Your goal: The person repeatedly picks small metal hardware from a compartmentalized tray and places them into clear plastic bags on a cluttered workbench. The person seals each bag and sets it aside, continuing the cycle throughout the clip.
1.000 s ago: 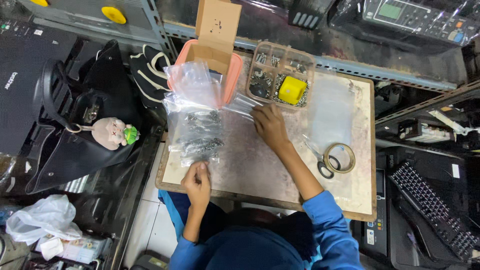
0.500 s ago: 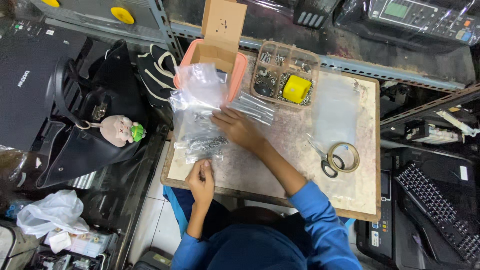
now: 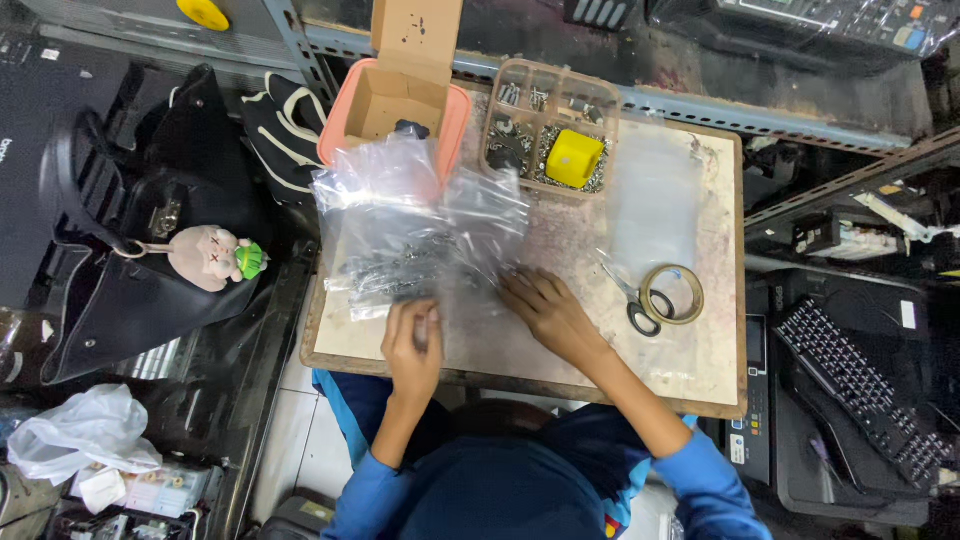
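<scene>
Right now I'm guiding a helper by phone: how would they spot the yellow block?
Start at the worn table. At its far edge sits a clear compartment tray, right of the pink box. The yellow block lies inside it, the only bright piece among grey metal parts.

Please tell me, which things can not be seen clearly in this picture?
- Head view: parts inside the clear bags are blurred by crinkled plastic.
- Parts in the tray are too small to identify.
- Left hand and right hand lie on the bags; their grip is unclear.
- The keyboard is partly hidden in shadow.
</scene>
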